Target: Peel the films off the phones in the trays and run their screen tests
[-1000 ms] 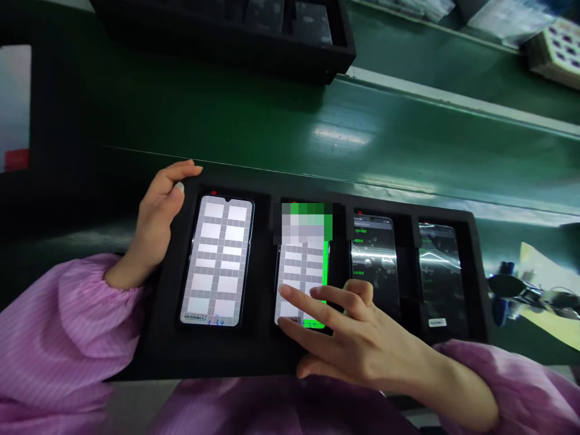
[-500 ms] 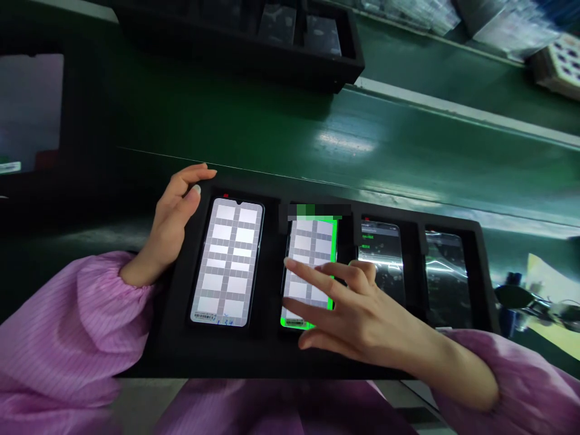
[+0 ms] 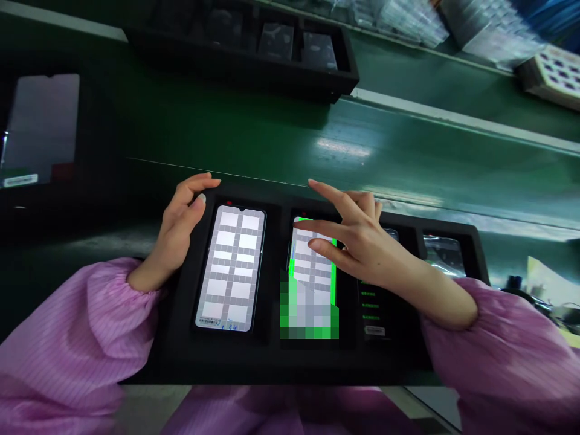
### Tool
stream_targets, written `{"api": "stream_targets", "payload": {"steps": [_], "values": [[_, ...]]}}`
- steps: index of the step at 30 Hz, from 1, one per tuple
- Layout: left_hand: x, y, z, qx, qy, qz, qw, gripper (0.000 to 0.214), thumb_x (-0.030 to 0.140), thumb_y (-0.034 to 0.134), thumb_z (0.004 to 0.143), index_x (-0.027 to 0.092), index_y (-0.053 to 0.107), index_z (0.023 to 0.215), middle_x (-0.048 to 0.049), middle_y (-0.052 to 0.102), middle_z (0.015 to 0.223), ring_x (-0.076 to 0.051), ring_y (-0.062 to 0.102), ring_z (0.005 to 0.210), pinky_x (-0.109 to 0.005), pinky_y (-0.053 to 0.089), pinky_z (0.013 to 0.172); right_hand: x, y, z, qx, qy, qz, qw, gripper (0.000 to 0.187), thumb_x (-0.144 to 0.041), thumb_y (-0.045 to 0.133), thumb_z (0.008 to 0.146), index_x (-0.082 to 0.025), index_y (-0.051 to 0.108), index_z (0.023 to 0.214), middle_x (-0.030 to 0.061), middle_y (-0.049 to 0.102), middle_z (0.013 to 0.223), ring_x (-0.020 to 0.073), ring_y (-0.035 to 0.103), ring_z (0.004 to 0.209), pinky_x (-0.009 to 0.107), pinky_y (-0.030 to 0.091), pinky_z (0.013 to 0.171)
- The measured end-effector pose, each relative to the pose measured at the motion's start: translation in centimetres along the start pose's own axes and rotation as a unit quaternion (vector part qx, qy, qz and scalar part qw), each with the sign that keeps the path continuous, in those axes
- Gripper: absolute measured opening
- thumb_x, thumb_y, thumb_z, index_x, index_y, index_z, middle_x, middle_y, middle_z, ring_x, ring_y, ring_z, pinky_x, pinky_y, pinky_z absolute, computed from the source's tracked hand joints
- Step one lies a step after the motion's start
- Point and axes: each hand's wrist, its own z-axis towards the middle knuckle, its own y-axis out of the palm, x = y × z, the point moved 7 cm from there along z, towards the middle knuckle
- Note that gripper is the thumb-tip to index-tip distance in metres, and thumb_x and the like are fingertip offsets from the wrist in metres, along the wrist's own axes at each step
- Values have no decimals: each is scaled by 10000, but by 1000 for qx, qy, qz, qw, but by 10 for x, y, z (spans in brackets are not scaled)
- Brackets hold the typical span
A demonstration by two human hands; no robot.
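Head view: four phones [image 3: 231,269] in one tray [image 3: 272,356]; left hand [image 3: 179,232], right hand [image 3: 357,238].

My right hand [image 3: 357,241] covers the top of the dark-screened third phone [image 3: 374,305], whose green text I cannot read. The green-edged grid-screen phone [image 3: 312,266] is blurred into blocks below; my pink striped sleeve [image 3: 498,344] hides the bottom of the glossy black fourth phone [image 3: 446,257].

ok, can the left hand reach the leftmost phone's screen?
Probably yes: the left hand rests on the tray beside the leftmost phone, its screen uncovered; the right hand hovers over the second phone.
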Motion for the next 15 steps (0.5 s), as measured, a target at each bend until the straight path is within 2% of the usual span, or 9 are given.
{"api": "stream_targets", "payload": {"steps": [5, 9, 15], "values": [[-1, -1, 1, 5, -7, -1, 1000, 330, 602, 642, 941, 423, 778, 1181, 5, 673, 1404, -322, 477, 1489, -545, 347, 1314, 6, 2, 5, -14, 32, -7, 999, 479, -526, 367, 1132, -326, 772, 1291, 131, 365, 1677, 392, 470, 1242, 476, 392, 824], [-1, -1, 1, 6, -7, 1, 1000, 354, 602, 636, 945, 390, 779, 1189, -12, 668, 1412, -332, 480, 1485, -580, 328, 1319, 8, 0, 2, -11, 43, -2, 999, 489, -536, 356, 1131, -336, 772, 1293, 130, 384, 1666, 389, 473, 1237, 486, 399, 833], [1, 0, 0, -2, 4, -3, 1000, 374, 586, 615, 983, 340, 761, 1223, -36, 656, 1431, -314, 498, 1470, -544, 331, 1308, 16, -9, -16, -4, 38, -12, 999, 478, -520, 386, 1127, -305, 793, 1256, 145, 425, 1638, 374, 502, 1194, 482, 402, 839]]}}
